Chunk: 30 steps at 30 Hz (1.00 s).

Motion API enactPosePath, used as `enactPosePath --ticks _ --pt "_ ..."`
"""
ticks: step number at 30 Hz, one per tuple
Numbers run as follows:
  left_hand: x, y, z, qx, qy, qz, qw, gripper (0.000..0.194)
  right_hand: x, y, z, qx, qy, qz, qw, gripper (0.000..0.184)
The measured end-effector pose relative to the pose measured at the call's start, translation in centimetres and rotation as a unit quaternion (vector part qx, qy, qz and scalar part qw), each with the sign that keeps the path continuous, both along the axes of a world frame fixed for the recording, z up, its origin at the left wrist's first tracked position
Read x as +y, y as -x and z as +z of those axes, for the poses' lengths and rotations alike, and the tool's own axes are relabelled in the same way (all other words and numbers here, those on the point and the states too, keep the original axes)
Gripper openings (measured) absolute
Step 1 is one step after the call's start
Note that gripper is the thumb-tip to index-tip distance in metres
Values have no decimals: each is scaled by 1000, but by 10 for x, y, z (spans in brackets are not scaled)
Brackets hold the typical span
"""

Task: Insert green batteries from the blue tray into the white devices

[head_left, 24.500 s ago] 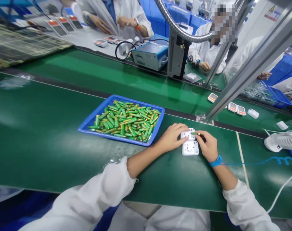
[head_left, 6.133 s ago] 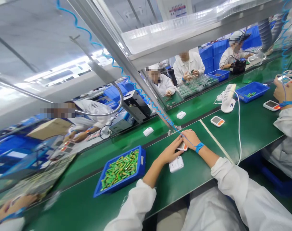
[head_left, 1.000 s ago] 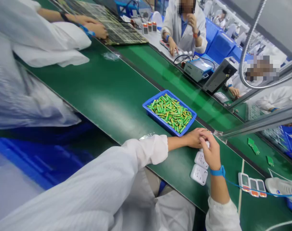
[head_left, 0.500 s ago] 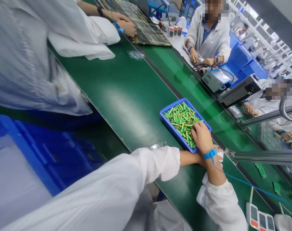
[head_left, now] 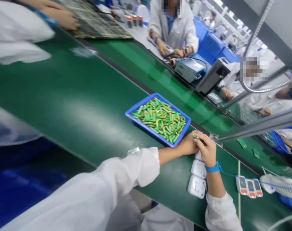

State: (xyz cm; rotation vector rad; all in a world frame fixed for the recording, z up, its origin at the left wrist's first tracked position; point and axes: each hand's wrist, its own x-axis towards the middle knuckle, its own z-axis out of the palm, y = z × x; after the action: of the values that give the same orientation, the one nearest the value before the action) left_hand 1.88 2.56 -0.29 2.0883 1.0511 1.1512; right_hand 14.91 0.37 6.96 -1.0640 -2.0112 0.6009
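A blue tray (head_left: 146,130) full of green-and-gold batteries (head_left: 160,118) sits on the green work surface. Just off the tray's near right corner, my right hand (head_left: 208,149), with a blue wrist strap, pinches a couple of small batteries (head_left: 196,137). My left hand (head_left: 187,143) lies beside that corner, right by the right hand. Its fingers are largely hidden behind the right hand, so their grip does not show. Below the hands, white palm-sized devices (head_left: 197,186) lie in a row, the farthest partly covered by my hands.
Grey-and-orange handheld devices (head_left: 250,187) lie at right, beside a white power strip (head_left: 278,187). A metal post (head_left: 261,126) slants in from the right. Clear plastic (head_left: 133,150) lies near my left sleeve. Across the green belt (head_left: 141,70), co-workers sit by a grey-blue instrument (head_left: 187,70).
My right hand has left the tray of batteries and come beside my left hand with batteries in its fingers. The view has shifted right, uncovering the white devices.
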Motion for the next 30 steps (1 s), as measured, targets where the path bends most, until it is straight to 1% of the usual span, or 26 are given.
enactPosePath --ticks 2,4,6,8,10,15,18,21,25,27,30 --pt "2 5 -4 11 5 -9 1000 33 -4 -30 -20 25 -4 -78 997 22" --pt "4 8 -7 26 14 0 1000 31 -7 -55 -39 32 -4 -150 988 25" --pt "5 10 -9 36 21 4 999 32 -8 -70 -53 19 0 -194 981 27" --pt "3 11 -8 41 24 0 999 33 -9 -75 -61 -1 4 -211 978 28" --pt "1 12 -5 47 26 -4 999 34 -11 -74 -63 -19 2 -212 977 27" --pt "-1 16 -1 52 33 -6 998 34 -15 -67 -60 -36 -15 -222 974 29" --pt "-2 17 0 53 37 -5 998 35 -17 -66 -58 -39 -3 -218 975 31" --pt "-3 17 1 53 37 -2 998 35 -19 -70 -56 -17 18 -199 980 31" --pt "-4 17 2 54 34 -2 998 35 -24 -82 -53 25 26 -159 987 28" --pt "-4 17 1 50 32 -3 998 36 -26 -87 -54 20 29 -138 990 29" --pt "-3 18 0 39 34 -1 999 36 -29 -88 -57 -19 27 -127 991 31"
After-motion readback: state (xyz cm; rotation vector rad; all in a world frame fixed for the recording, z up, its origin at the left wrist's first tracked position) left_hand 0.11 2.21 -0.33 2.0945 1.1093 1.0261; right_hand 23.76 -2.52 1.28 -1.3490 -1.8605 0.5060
